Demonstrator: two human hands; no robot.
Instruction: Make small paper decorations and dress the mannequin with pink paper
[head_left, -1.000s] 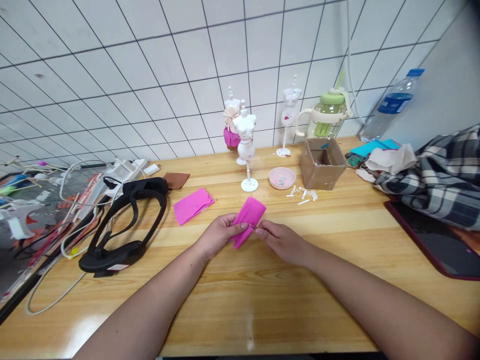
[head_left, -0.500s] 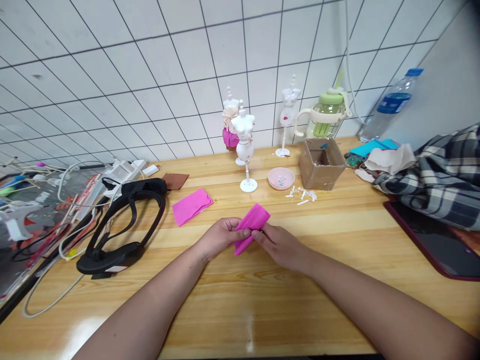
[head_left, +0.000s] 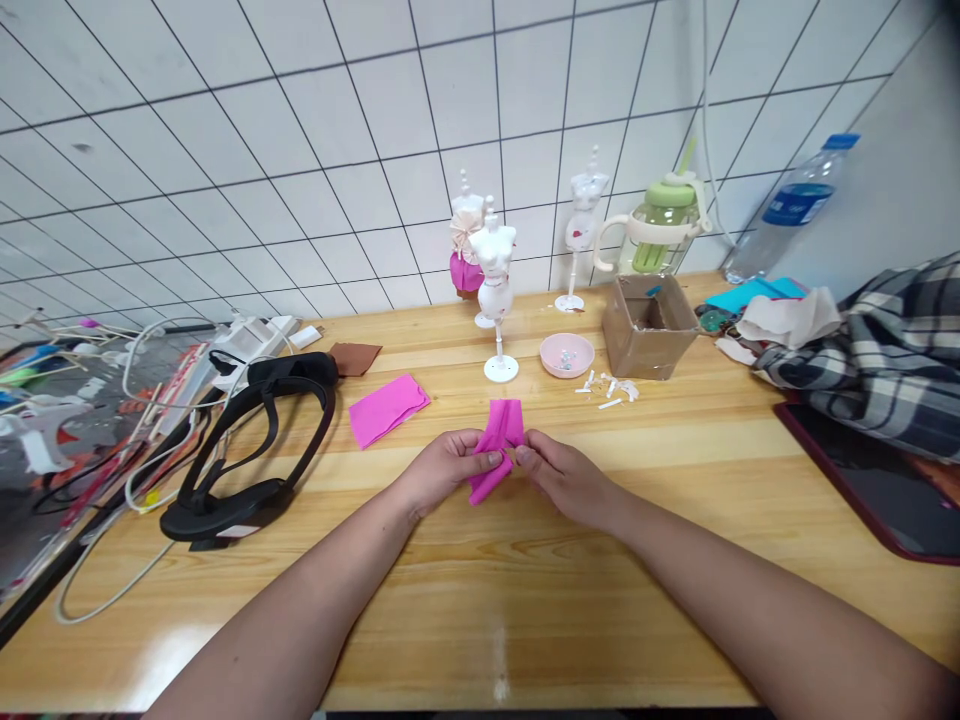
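Observation:
A strip of bright pink crepe paper (head_left: pixel 501 440) is gathered at its middle over the wooden table (head_left: pixel 675 500). My left hand (head_left: pixel 444 468) pinches it from the left and my right hand (head_left: pixel 566 480) pinches it from the right, fingertips nearly meeting. The upper part of the strip fans out above the pinch and the lower end sticks out below my left thumb. A second flat pink piece (head_left: pixel 388 409) lies to the left. A bare white mini mannequin (head_left: pixel 497 290) stands just beyond my hands.
A black headset (head_left: pixel 247 440) and cables lie at the left. Two more small mannequins (head_left: pixel 583 225), a pink dish (head_left: pixel 566 355), a cardboard box (head_left: pixel 649 325), a green jug (head_left: pixel 660 225) and a water bottle (head_left: pixel 795 205) stand at the back. Plaid cloth (head_left: pixel 877 360) lies at the right.
The pink strip went from lying fairly flat and slanted to being bunched at its middle between both hands. My right hand moved in closer to the left.

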